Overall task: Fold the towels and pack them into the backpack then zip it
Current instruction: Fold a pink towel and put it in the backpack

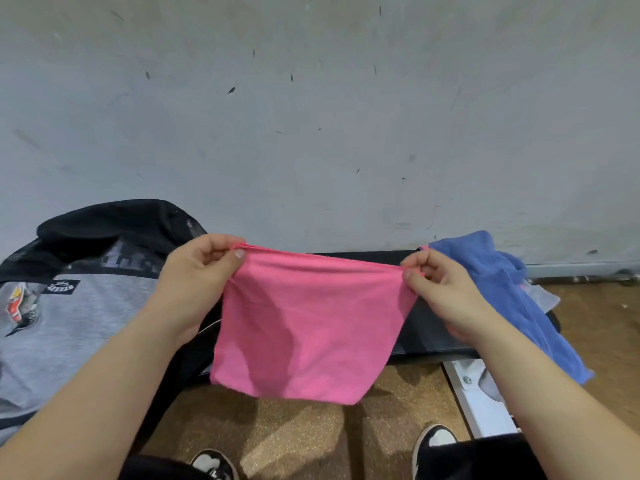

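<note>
the pink towel [308,327] hangs in the middle of the frame, held up in the air by its top edge. the left hand [204,271] pinches the upper left corner between thumb and fingers, and the right hand [440,285] pinches the upper right corner the same way. the top edge seems to show doubled layers, so i judge it is already folded once, with more folding left. the blue towel [502,289] lies crumpled and unfolded at the right of the frame, draped over the edge of the dark surface [429,327]. the backpack [79,292], grey with a black top, sits at the left; whether it is open i cannot tell. packing and zipping appear not yet done.
</note>
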Action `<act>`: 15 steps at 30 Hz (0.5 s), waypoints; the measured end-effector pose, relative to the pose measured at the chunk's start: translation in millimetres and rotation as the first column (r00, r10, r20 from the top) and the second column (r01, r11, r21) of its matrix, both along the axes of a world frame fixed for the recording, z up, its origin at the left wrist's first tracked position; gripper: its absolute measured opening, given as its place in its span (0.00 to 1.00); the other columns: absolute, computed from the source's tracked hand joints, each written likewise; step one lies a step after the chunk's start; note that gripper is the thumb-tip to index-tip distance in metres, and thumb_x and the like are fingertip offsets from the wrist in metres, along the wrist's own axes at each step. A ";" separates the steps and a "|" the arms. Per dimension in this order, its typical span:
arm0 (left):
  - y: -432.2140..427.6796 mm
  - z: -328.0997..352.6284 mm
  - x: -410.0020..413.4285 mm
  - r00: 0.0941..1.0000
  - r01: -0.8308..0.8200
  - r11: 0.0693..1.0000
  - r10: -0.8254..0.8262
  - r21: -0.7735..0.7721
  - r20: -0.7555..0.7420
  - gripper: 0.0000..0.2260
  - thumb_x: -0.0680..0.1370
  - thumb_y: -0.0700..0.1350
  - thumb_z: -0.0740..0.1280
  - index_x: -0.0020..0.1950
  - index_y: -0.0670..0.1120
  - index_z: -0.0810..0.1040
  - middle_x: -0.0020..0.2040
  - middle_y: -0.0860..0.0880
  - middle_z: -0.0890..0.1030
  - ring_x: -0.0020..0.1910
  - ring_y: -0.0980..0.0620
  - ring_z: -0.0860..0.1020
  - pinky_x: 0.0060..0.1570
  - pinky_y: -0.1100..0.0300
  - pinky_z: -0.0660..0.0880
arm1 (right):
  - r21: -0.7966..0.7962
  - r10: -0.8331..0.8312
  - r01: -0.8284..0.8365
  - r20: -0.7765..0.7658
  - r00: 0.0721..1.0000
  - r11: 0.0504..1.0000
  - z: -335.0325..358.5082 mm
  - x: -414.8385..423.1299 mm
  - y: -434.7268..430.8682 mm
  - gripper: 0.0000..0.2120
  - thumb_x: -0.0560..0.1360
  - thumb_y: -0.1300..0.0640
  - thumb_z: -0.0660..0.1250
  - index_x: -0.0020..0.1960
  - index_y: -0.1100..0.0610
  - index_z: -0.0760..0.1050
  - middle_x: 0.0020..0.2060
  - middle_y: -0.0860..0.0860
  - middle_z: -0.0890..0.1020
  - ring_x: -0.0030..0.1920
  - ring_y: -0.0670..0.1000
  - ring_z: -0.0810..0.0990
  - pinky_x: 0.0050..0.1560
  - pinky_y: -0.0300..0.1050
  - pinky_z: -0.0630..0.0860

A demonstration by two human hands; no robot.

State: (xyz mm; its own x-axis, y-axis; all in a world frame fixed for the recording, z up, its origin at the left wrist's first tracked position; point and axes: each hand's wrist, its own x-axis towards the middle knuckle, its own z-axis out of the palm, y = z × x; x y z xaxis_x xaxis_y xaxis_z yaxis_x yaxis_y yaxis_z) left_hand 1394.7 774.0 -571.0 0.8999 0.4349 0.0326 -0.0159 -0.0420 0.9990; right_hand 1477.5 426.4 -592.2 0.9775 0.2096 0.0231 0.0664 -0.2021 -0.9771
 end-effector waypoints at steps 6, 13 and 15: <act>2.9 8.8 -24.7 0.904 0.375 0.927 -0.364 0.011 -0.223 0.12 0.80 0.34 0.69 0.61 0.44 0.85 0.56 0.40 0.87 0.58 0.42 0.83 0.69 0.42 0.75 | 0.132 -0.167 0.171 -0.040 0.985 0.976 6.6 -11.2 -5.5 0.09 0.80 0.68 0.69 0.52 0.55 0.82 0.45 0.50 0.84 0.43 0.44 0.80 0.44 0.34 0.75; -3.7 12.2 -42.5 0.899 0.396 0.912 -0.361 0.110 -0.249 0.11 0.78 0.29 0.69 0.47 0.43 0.87 0.47 0.37 0.86 0.47 0.45 0.80 0.53 0.52 0.76 | -0.060 -0.137 0.138 0.029 0.990 0.989 15.9 -20.3 -16.5 0.10 0.77 0.67 0.73 0.50 0.52 0.85 0.47 0.48 0.87 0.43 0.40 0.83 0.45 0.30 0.77; -4.2 13.1 -42.3 0.905 0.386 0.921 -0.370 0.041 -0.212 0.09 0.77 0.30 0.71 0.46 0.43 0.87 0.46 0.39 0.84 0.47 0.45 0.80 0.49 0.57 0.78 | -0.098 -0.150 0.152 0.026 0.988 0.984 14.0 -18.5 -18.2 0.11 0.76 0.66 0.74 0.51 0.51 0.85 0.48 0.50 0.87 0.46 0.45 0.83 0.48 0.34 0.77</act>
